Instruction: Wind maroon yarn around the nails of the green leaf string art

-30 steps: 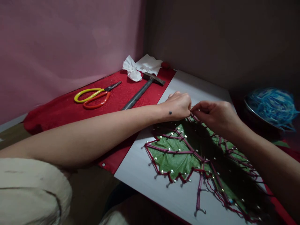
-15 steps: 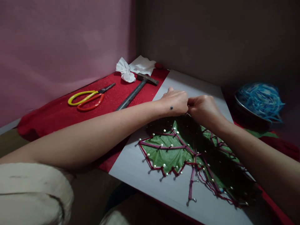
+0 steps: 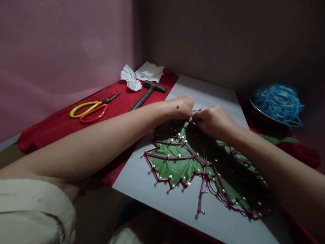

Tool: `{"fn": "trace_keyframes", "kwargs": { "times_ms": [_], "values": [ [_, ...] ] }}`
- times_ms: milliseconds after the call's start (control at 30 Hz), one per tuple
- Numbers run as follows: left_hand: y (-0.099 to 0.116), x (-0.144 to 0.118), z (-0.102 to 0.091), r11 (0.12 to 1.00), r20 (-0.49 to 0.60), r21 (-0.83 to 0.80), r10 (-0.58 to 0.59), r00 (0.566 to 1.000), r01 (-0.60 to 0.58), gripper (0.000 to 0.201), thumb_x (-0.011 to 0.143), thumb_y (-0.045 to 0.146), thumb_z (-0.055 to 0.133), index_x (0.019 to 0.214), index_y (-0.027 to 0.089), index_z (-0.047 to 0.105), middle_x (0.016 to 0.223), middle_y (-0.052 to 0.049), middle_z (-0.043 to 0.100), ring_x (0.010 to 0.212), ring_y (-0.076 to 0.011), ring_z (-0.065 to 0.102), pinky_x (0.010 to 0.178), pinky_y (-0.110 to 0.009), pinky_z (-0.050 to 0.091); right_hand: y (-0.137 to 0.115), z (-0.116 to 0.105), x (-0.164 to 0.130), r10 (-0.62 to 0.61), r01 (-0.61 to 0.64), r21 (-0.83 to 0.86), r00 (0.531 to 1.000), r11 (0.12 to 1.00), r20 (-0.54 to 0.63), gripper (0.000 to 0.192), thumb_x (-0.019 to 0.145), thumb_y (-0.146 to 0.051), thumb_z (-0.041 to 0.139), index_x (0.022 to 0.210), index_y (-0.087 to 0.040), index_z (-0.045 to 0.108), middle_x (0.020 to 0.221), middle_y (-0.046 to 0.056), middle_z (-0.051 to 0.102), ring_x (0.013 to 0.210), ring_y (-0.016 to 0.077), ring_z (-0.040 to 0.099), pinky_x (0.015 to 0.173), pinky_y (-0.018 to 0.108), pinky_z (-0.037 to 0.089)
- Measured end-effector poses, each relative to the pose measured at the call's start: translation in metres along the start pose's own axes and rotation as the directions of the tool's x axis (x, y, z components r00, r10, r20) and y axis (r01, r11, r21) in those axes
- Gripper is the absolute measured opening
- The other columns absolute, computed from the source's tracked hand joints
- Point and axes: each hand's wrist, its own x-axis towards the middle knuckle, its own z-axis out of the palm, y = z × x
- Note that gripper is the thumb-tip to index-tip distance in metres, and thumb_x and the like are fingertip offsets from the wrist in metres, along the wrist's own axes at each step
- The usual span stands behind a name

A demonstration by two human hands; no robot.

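Pinching maroon yarn (image 3: 196, 110), left hand (image 3: 183, 107), right hand (image 3: 212, 121), leaf's (image 3: 177, 166) tip

Green leaf (image 3: 177, 166) laced with dark red yarn (image 3: 175, 158) on a white board (image 3: 208, 91). Red cloth (image 3: 63, 125) at 9 o'clock, yellow-and-orange scissors (image 3: 88, 109), streaky blue yarn (image 3: 278, 100) at 2.

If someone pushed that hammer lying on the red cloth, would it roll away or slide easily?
The hammer probably would not roll: its crosswise metal head looks blocky and should stop it turning. It likely feels head-heavy for its size, since head and handle both look like metal. On the red cloth, which looks soft and fuzzy, it would probably drag rather than slide freely.
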Motion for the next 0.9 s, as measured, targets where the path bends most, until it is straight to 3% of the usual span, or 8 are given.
{"fn": "trace_keyframes", "kwargs": {
  "times_ms": [100,200,300,433,567,667,800,900],
  "values": [
    [-0.007,-0.005,0.001,1.000,-0.038,0.016,0.015,0.999,-0.014,0.023,0.069,0.012,0.058,0.088,0.014,0.072,0.074,-0.007,0.066,0.083,-0.0208,0.060,0.073,-0.028,0.044,0.008,-0.002,-0.001,-0.099,0.100,-0.014,0.993,0.995,0.069,0.029,0.074,-0.014,0.050,0.084,-0.023,0.076,0.072,0.004,0.072,0.061,0.0144,0.060,0.057,0.025,0.037],
    [-0.020,-0.005,0.005,0.993,-0.122,0.005,0.114,0.986,-0.115,0.024,0.071,0.011,0.057,0.088,0.015,0.073,0.083,-0.007,0.067,0.082,-0.0181,0.059,0.073,-0.027,0.044,0.014,0.002,-0.004,-0.112,0.113,-0.034,0.993,0.993,0.030,0.032,0.076,-0.015,0.049,0.090,-0.025,0.076,0.079,0.005,0.074,0.065,0.0155,0.063,0.058,0.026,0.038],
    [-0.036,-0.003,0.012,0.937,-0.208,0.149,0.341,0.917,-0.315,0.024,0.075,0.010,0.054,0.083,0.019,0.075,0.099,-0.007,0.065,0.091,-0.0193,0.055,0.081,-0.029,0.042,0.015,0.006,-0.009,-0.105,0.104,-0.074,0.994,0.992,-0.007,0.036,0.079,-0.018,0.046,0.100,-0.026,0.075,0.078,0.005,0.074,0.061,0.0155,0.062,0.056,0.027,0.037],
    [-0.046,-0.005,0.014,0.820,-0.161,0.334,0.536,0.829,-0.465,0.029,0.081,0.013,0.048,0.086,0.025,0.074,0.102,-0.006,0.062,0.092,-0.0196,0.050,0.086,-0.032,0.039,0.014,0.009,-0.013,-0.114,0.110,-0.148,0.993,0.983,-0.019,0.039,0.079,-0.018,0.046,0.105,-0.026,0.073,0.076,0.006,0.074,0.059,0.0167,0.061,0.056,0.029,0.036],
    [-0.037,-0.014,0.007,0.746,-0.056,0.492,0.542,0.839,-0.449,0.026,0.080,0.010,0.049,0.088,0.020,0.072,0.102,-0.009,0.061,0.097,-0.0218,0.048,0.080,-0.030,0.038,0.013,0.007,-0.015,-0.114,0.114,-0.192,0.993,0.975,0.007,0.039,0.079,-0.018,0.045,0.105,-0.024,0.073,0.079,0.009,0.074,0.063,0.0188,0.063,0.056,0.029,0.033],
    [-0.029,-0.022,0.004,0.663,-0.002,0.578,0.584,0.812,-0.475,0.023,0.080,0.009,0.049,0.081,0.017,0.070,0.092,-0.010,0.061,0.092,-0.0233,0.048,0.074,-0.032,0.036,0.011,0.005,-0.017,-0.111,0.116,-0.200,0.993,0.973,0.034,0.038,0.081,-0.019,0.043,0.105,-0.021,0.073,0.080,0.013,0.074,0.061,0.0193,0.062,0.055,0.030,0.031],
    [-0.026,-0.025,0.007,0.630,-0.005,0.600,0.620,0.785,-0.494,0.020,0.080,0.009,0.050,0.076,0.017,0.068,0.088,-0.009,0.062,0.090,-0.0226,0.048,0.072,-0.032,0.034,0.008,0.003,-0.017,-0.110,0.117,-0.196,0.993,0.974,0.047,0.036,0.082,-0.020,0.044,0.101,-0.022,0.075,0.077,0.012,0.073,0.057,0.0165,0.057,0.054,0.029,0.029],
    [-0.026,-0.026,0.011,0.627,-0.004,0.608,0.616,0.788,-0.487,0.019,0.081,0.010,0.050,0.077,0.018,0.067,0.092,-0.008,0.063,0.092,-0.0221,0.047,0.074,-0.032,0.034,0.007,0.001,-0.015,-0.099,0.113,-0.201,0.992,0.973,0.077,0.036,0.081,-0.020,0.045,0.099,-0.024,0.075,0.075,0.011,0.073,0.057,0.0161,0.056,0.053,0.029,0.027]
  ]
}}
